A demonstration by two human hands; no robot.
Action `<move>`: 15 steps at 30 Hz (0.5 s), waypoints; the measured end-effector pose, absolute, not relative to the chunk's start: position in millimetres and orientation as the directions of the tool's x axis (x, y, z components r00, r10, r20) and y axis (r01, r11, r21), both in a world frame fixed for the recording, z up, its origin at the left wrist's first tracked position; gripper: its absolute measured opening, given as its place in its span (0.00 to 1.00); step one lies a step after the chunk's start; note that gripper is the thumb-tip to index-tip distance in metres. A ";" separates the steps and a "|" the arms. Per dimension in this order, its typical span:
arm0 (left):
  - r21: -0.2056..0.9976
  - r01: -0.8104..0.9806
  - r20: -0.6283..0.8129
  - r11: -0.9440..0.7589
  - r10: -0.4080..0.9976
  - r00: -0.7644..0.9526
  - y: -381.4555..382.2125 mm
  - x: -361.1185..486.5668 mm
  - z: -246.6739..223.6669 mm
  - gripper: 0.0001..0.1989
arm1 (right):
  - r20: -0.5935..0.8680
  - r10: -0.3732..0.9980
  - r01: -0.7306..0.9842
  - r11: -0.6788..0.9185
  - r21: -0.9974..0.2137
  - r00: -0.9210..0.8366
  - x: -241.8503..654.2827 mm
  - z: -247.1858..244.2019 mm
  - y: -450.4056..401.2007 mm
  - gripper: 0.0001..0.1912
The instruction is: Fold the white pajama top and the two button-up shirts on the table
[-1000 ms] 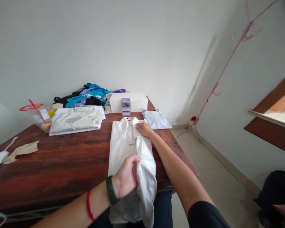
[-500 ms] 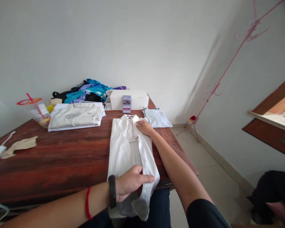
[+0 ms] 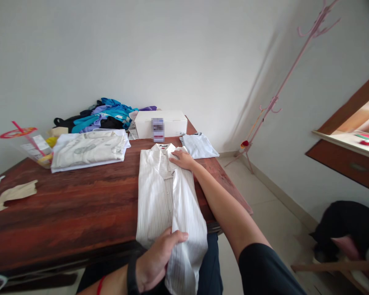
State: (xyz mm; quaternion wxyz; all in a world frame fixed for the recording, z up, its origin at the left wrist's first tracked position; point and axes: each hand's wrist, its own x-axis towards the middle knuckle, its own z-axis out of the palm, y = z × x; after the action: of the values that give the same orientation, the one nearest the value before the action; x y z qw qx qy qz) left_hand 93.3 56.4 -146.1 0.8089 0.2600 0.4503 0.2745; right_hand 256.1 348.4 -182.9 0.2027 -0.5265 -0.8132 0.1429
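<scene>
A white striped shirt (image 3: pixel 153 196) lies lengthwise on the dark wooden table (image 3: pixel 89 205), collar toward the wall, its lower part hanging over the near edge. My right hand (image 3: pixel 182 159) rests flat on the shirt just beside the collar, fingers stretched out. Lower down, my left hand (image 3: pixel 160 256) grips the shirt's sleeve, thumb on top and the other fingers hidden underneath. The sleeve runs down along the shirt's right side and drops below the table edge.
Folded white clothes (image 3: pixel 89 149) and a plastic cup (image 3: pixel 37 149) with a red straw stand at the left. Behind are a heap of blue and black clothes (image 3: pixel 110 114) and a white box (image 3: pixel 172 123). Folded light-blue cloth (image 3: pixel 199 146) lies right. A pink coat rack (image 3: pixel 292 78) stands beyond.
My left hand has drawn the sleeve down toward me, so it lies straighter along the shirt. My right hand stays by the collar. The view has shifted slightly to the right.
</scene>
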 end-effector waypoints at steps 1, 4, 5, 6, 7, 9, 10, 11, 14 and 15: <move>0.674 -0.217 -0.573 0.706 0.685 0.451 51.5 94.2 -153.7 0.22 | 0.167 0.914 0.803 0.404 -0.437 -0.368 255.8 -183.2 348.6 0.32; 0.684 -0.243 -0.555 0.688 0.707 0.439 37.1 99.4 -184.4 0.24 | 0.104 0.924 0.832 0.378 -0.406 -0.369 254.7 -184.5 349.3 0.39; 0.684 -0.259 -0.552 0.682 0.716 0.428 32.7 101.7 -196.3 0.26 | 0.082 0.926 0.840 0.369 -0.398 -0.368 254.4 -185.1 349.6 0.40; 0.685 -0.275 -0.548 0.674 0.726 0.415 28.7 104.1 -208.0 0.27 | 0.066 0.927 0.845 0.363 -0.393 -0.368 254.3 -185.6 349.9 0.42; 0.688 -0.288 -0.543 0.666 0.736 0.404 25.2 106.4 -219.1 0.28 | 0.056 0.928 0.847 0.360 -0.392 -0.369 254.2 -186.0 350.2 0.43; 0.701 -0.304 -0.523 0.645 0.755 0.396 19.8 110.1 -237.1 0.29 | 0.043 0.928 0.848 0.356 -0.392 -0.370 254.3 -186.4 350.7 0.45; 0.707 -0.305 -0.513 0.638 0.760 0.399 18.0 111.1 -243.5 0.30 | 0.036 0.929 0.850 0.353 -0.392 -0.369 254.4 -186.3 350.7 0.46; 0.711 -0.305 -0.504 0.633 0.762 0.406 16.6 111.5 -247.9 0.31 | 0.028 0.930 0.851 0.348 -0.392 -0.367 254.5 -186.0 350.7 0.46; 0.722 -0.273 -0.497 0.636 0.751 0.434 15.4 109.6 -251.6 0.36 | 0.008 0.931 0.855 0.340 -0.392 -0.366 254.7 -184.4 349.7 0.47; 0.717 -0.247 -0.508 0.652 0.731 0.455 15.6 108.3 -250.9 0.37 | 0.003 0.930 0.856 0.338 -0.391 -0.366 254.6 -183.7 349.0 0.47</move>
State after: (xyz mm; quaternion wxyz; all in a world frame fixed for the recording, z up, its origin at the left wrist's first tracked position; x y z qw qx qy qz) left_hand 108.3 15.6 -250.9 0.8038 0.2851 0.4243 0.3044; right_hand 254.6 349.0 -183.7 0.1135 -0.5513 -0.8101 0.1643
